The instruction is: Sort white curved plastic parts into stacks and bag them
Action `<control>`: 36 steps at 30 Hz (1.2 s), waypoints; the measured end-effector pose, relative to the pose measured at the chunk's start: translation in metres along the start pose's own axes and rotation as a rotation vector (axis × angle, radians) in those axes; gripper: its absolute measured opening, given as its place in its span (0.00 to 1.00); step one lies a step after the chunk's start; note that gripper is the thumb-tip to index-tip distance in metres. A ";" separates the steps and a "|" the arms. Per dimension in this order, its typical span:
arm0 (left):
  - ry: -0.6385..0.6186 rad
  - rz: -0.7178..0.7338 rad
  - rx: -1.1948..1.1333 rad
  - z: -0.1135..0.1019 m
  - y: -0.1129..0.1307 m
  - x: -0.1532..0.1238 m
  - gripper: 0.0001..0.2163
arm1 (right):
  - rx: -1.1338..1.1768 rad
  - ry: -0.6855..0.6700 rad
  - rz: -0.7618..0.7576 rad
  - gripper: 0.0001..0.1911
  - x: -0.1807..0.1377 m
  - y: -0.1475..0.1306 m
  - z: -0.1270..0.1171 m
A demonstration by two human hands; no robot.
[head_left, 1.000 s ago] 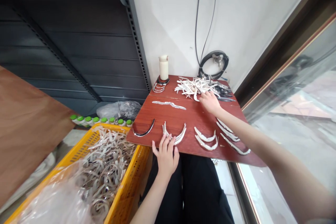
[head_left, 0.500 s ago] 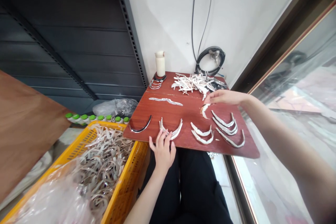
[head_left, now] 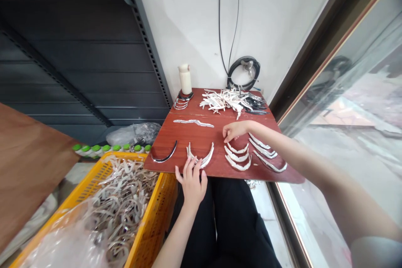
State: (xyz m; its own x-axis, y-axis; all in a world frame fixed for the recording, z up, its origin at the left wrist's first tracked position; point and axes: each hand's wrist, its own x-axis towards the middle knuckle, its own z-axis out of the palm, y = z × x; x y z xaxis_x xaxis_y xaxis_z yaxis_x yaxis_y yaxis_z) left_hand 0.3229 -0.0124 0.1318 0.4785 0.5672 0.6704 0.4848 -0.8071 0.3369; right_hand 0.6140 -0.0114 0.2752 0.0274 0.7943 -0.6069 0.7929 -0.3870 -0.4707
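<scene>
- Just changed: the curved white strip [head_left: 238, 151] your right hand [head_left: 235, 130] was carrying from the strip pile [head_left: 221, 101] is down on the bench [head_left: 201, 135], on the far side of the two white strips [head_left: 239, 168] right of centre.
- Meaning for the work: that group reads as three now, nested, all bowed toward you; looks like one more piece placed.
- Right fingers: bent in at the new strip's far left end; can't tell whether you've let go or are pinching it.
- Left hand [head_left: 191, 182]: fingers spread and loose at the near edge, over the bottom of the left nested strips [head_left: 208, 159], unmoved on that group; no grip.
- Around you: black curved strip [head_left: 166, 158] near left, wavy strip [head_left: 193, 123] farther back, silvery strips [head_left: 270, 166] near right.
</scene>
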 end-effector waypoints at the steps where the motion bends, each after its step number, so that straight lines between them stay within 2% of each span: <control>1: -0.001 0.001 -0.001 0.000 0.000 0.000 0.16 | -0.013 0.047 -0.011 0.24 -0.004 0.003 0.001; 3: 0.001 0.004 -0.003 0.001 -0.001 0.000 0.16 | -0.076 0.108 -0.030 0.21 -0.013 0.008 0.006; 6: 0.007 0.007 0.002 0.003 -0.002 -0.001 0.16 | -0.160 0.059 -0.064 0.17 -0.025 0.012 0.015; 9: 0.023 0.009 0.005 0.004 -0.003 -0.001 0.16 | -0.070 0.022 -0.119 0.19 -0.030 0.021 0.015; 11: 0.034 0.013 0.003 0.005 -0.004 -0.002 0.16 | 0.021 0.094 -0.162 0.20 -0.030 0.031 0.005; 13: 0.041 0.016 0.000 0.005 -0.004 -0.001 0.17 | 0.045 0.334 -0.104 0.18 -0.026 0.043 -0.009; 15: 0.040 0.015 -0.005 0.005 -0.004 -0.001 0.17 | 0.004 0.661 0.052 0.14 -0.021 0.057 -0.023; 17: 0.025 0.006 -0.008 0.004 -0.003 -0.001 0.18 | -0.035 0.918 0.213 0.13 -0.013 0.069 -0.033; 19: 0.011 -0.001 -0.008 0.003 -0.003 0.000 0.18 | -0.040 1.041 0.290 0.15 -0.005 0.080 -0.039; 23: 0.011 0.008 -0.002 0.003 -0.003 0.000 0.17 | -0.033 1.201 0.348 0.17 0.010 0.097 -0.044; 26: 0.012 0.016 0.006 0.002 -0.004 0.000 0.16 | -0.021 1.246 0.305 0.17 0.020 0.104 -0.049; 30: 0.012 0.011 0.006 0.002 -0.003 0.000 0.17 | 0.015 1.200 0.225 0.12 0.027 0.104 -0.060; 34: 0.009 0.000 -0.006 0.002 -0.002 0.000 0.17 | 0.100 1.203 0.151 0.19 0.021 0.094 -0.073; 36: 0.010 -0.002 -0.007 0.002 -0.002 0.000 0.17 | 0.160 1.247 0.047 0.22 0.012 0.082 -0.078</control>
State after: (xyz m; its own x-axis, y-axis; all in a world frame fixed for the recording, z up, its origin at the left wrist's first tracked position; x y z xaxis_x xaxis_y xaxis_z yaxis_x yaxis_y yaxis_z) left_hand 0.3236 -0.0105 0.1299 0.4703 0.5675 0.6758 0.4809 -0.8069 0.3428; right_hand 0.7265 0.0030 0.2791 0.6779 0.6463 0.3504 0.6956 -0.4096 -0.5902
